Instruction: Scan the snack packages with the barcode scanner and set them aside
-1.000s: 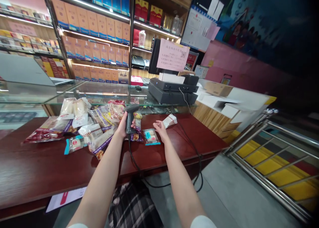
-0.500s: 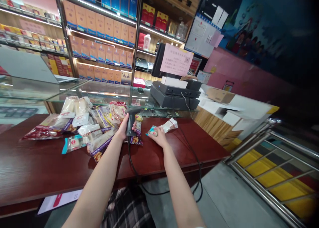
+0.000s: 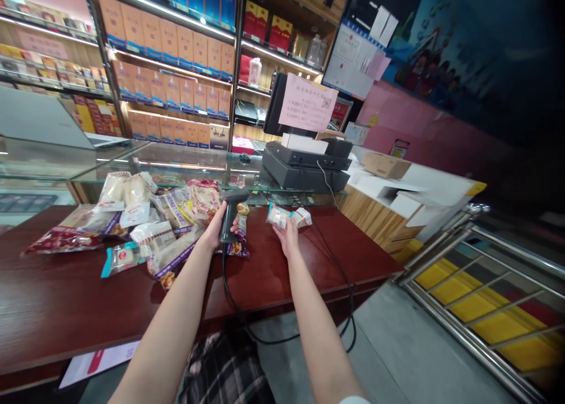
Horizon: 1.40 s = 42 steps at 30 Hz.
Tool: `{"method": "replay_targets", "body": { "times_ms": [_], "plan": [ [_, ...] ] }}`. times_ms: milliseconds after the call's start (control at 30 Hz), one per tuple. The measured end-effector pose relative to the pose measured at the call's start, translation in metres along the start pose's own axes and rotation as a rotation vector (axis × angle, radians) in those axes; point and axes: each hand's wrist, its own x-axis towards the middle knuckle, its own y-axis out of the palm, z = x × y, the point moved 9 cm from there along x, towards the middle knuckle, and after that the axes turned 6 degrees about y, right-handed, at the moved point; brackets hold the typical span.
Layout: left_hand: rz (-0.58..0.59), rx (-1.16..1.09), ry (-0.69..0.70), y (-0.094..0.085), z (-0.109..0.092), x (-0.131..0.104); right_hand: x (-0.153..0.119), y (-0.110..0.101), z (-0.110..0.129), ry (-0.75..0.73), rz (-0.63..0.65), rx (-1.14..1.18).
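Note:
My left hand (image 3: 217,226) is wrapped round the grip of a black handheld barcode scanner (image 3: 228,218), its head pointing right above the desk. In my right hand (image 3: 288,238) is a small blue-and-white food packet (image 3: 278,215), tilted up with my fingers beneath and behind it. A second clear-and-white packet (image 3: 302,217) lies just behind that hand, partly covered by it. To the left of the scanner is a pile of packaged food: a purple-edged bag (image 3: 170,262), a blue-ended packet (image 3: 121,258), a red-ended bag (image 3: 66,230) and several pale packets (image 3: 140,193).
The scanner's cable (image 3: 229,298) hangs over the front edge of the red-brown desk (image 3: 260,280). Behind stand a glass counter (image 3: 189,158) and a monitor (image 3: 304,103) bearing a pink notice. A metal railing (image 3: 468,274) is at right, a laptop (image 3: 44,118) far left.
My right hand has lifted and turned the blue-and-white packet so that its face shows more. My left hand still holds the scanner, and the view has shifted slightly.

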Motion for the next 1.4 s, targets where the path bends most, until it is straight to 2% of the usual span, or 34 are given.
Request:
{"method": "replay_targets", "body": {
  "times_ms": [100, 233, 467, 667, 833, 967, 1133, 1233, 1333, 1400],
  "plan": [
    [0.05, 0.078, -0.021, 0.008, 0.004, -0.001, 0.003, 0.002, -0.006, 0.113, 0.066, 0.243],
    [0.119, 0.161, -0.054, 0.018, 0.012, -0.003, 0.002, 0.004, -0.01, 0.207, 0.102, 0.375],
    [0.207, 0.302, -0.124, 0.027, 0.038, -0.003, 0.001, 0.015, -0.004, 0.186, 0.212, 0.471],
    [0.18, 0.44, -0.191, 0.024, 0.061, 0.001, 0.003, 0.018, -0.014, 0.267, 0.195, 0.55],
    [0.158, 0.452, -0.204, 0.02, 0.064, 0.003, 0.005, 0.023, -0.014, 0.335, 0.192, 0.659],
    [0.181, 0.433, -0.206, 0.02, 0.065, 0.004, 0.008, 0.03, -0.004, 0.286, 0.239, 0.736],
    [0.184, 0.46, -0.235, 0.016, 0.071, 0.006, 0.011, 0.019, -0.017, 0.294, 0.134, 0.68],
    [0.167, 0.449, -0.211, 0.018, 0.066, 0.005, 0.014, 0.006, -0.015, 0.162, 0.057, 0.543],
    [0.13, 0.385, -0.123, 0.025, 0.051, 0.003, 0.012, -0.012, 0.006, -0.12, -0.093, 0.26],
    [0.088, 0.317, -0.045, 0.028, 0.036, 0.002, 0.006, -0.014, 0.022, -0.31, -0.148, 0.0]
  ]
}}
